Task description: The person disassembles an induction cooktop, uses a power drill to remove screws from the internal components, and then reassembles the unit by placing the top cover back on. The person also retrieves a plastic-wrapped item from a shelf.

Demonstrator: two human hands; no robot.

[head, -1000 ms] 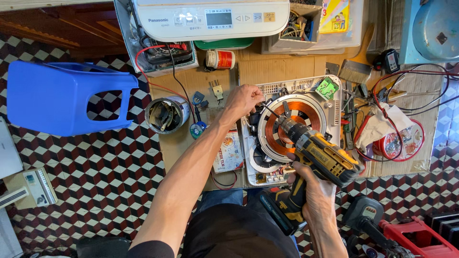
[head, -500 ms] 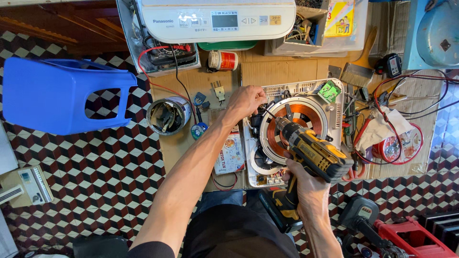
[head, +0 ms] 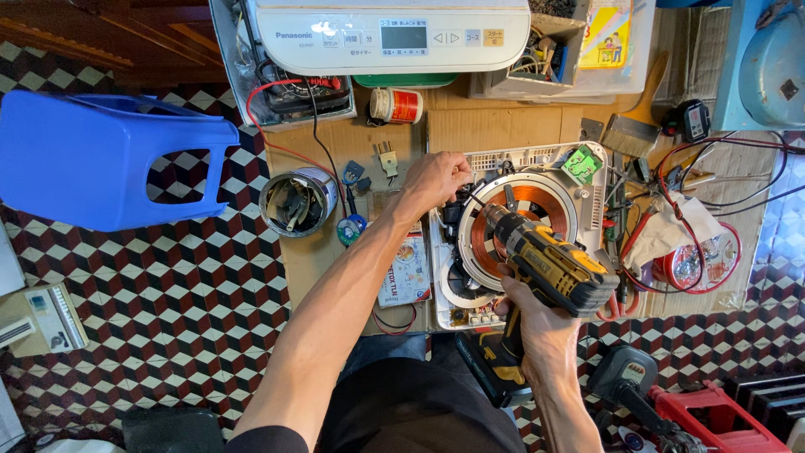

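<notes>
- Opened induction cooker (head: 579,197), frame centre, lies flat with its copper coil (head: 524,226) exposed.
- Yellow cordless drill (head: 549,264), gripped tight in the right hand (head: 541,331), points its bit at the coil's left edge.
- Left hand (head: 436,180), fingers curled, steadies the cooker's upper-left corner.

Cardboard sheet (head: 470,126) on checkered floor (head: 168,302) — opened cooker (head: 537,159), metal cup (head: 298,201).

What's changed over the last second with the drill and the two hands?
Little: the right hand has drawn the yellow drill slightly down, its tip still over the copper coil. The left hand stays at the coil's upper-left edge. Nothing grasped or released.
</notes>
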